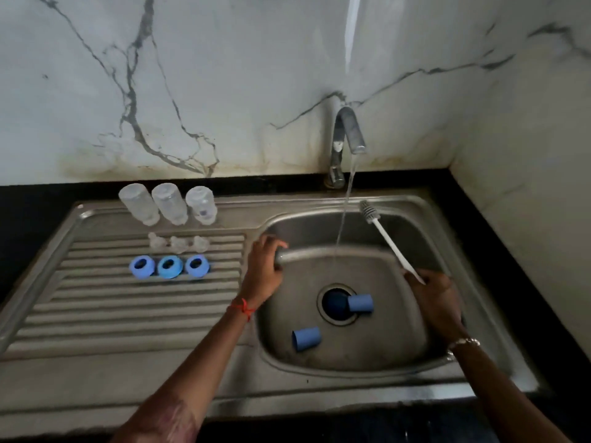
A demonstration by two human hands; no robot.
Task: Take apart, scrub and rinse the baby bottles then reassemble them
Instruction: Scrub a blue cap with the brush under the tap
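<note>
Steel is lying under everything here: a sink [447, 212] filling the middle and right of the frame, with its ribbed drainboard [96, 314] running off to the left. We are gripping the brush [388, 239] by the low end of its white handle, our right hand [438, 302] curled around it at centre right, over the basin's right side. The handle is slanting up and to the left, so the bristle head is sitting near the sink's back rim, just right of the water [343, 219] that is pouring from the tap [347, 129] at upper centre.

Our left hand [263, 270] is hanging at the basin's left wall with its fingers curled; we cannot tell whether it is holding anything.

Two blue caps are lying on their sides in the basin. One cap [360, 303] is touching the right edge of the drain [332, 303], and the other cap [306, 338] is sitting lower and to the left, apart from it.

At upper left, three clear bottles [169, 204] are standing mouth-down in a row along the back of the drainboard. Below them three clear nipples [178, 243] are sitting in a row, and below those three blue rings [169, 266].

A red thread [243, 308] is circling our left wrist and a bracelet [463, 343] our right. A veined marble wall [224, 75] is rising behind the sink.
</note>
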